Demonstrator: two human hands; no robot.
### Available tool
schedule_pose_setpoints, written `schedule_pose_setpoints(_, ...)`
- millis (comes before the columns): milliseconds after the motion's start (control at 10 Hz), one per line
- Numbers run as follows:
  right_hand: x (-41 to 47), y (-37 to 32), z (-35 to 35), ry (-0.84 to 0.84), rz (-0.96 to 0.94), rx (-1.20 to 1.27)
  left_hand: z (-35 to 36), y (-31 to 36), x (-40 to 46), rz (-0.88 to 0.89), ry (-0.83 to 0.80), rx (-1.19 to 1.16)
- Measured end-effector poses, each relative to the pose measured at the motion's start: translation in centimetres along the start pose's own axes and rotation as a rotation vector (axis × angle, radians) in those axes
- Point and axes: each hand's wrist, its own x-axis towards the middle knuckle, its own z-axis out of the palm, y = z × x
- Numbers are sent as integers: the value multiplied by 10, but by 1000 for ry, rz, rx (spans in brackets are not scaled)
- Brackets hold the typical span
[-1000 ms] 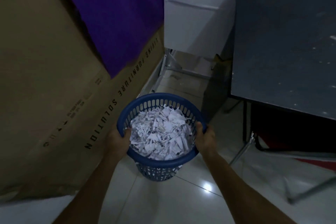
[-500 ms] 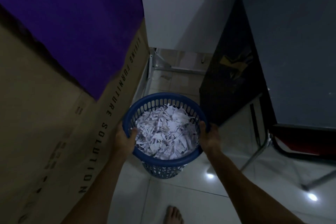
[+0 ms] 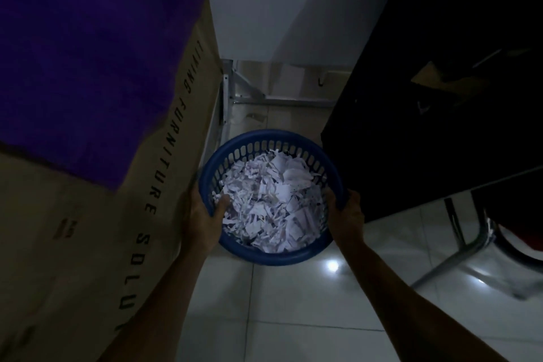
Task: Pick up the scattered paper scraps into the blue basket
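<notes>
Head view — both grips, left hand (image 3: 202, 214) and right hand (image 3: 346, 214), clasp blue basket (image 3: 273, 257) rim.

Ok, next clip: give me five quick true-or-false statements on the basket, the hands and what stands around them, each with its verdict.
1. Both hands grip the blue basket by its rim. True: the left hand is on one side, the right hand on the other.
2. The basket is empty. False: it is filled with white paper scraps.
3. A cardboard box printed with dark letters stands on the left-hand side. True.
4. The cloth draped over that box is red. False: it is purple.
5. The floor is carpet. False: it is pale glossy tile with light reflections.
</notes>
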Motion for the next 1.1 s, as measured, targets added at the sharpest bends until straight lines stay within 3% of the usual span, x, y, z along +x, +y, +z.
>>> schedule_pose_setpoints(200,30,1,31,16,-23,18,18,-32,42,98,-24,98)
schedule_pose_setpoints(700,56,2,44,-21,-117,7,22,-51,68,54,-170,162)
schedule_pose_setpoints(800,49,-5,35,-75,-56,-95,12,-47,70,-38,-204,196)
schedule_pose_setpoints(1000,27,-17,-3,-181,-148,-498,-19,-13,45,-37,-306,350)
schedule_pose_setpoints(1100,8,-34,-23,-213,-241,-670,-34,25,24,85,-371,442)
